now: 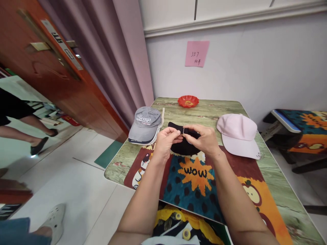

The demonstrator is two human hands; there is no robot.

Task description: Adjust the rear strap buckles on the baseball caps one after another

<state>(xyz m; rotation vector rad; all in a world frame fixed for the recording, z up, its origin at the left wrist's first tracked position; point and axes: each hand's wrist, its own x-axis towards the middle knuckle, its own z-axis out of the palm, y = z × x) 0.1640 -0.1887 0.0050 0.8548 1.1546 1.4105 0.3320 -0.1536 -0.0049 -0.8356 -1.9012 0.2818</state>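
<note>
A black cap (180, 149) is between my hands above the middle of the table, with its back strap facing up. My left hand (166, 139) pinches the strap just left of a small metal buckle (183, 130). On the buckle's other side, the fingers and thumb of my right hand (203, 139) close on the strap. My fingers hide part of the cap. To the left lies a grey cap (146, 122) with "Always" lettering, apparently stacked on other caps. A pink cap (237, 131) rests to the right, its brim toward me.
A red scalloped dish (188, 101) stands at the back of the wood-patterned table (117, 170). A colourful "WOW" mat (190, 197) covers its front. A pink note (196, 53) hangs on the wall. Left are a curtain, a wooden door (84, 92) and people's legs; another table is at right.
</note>
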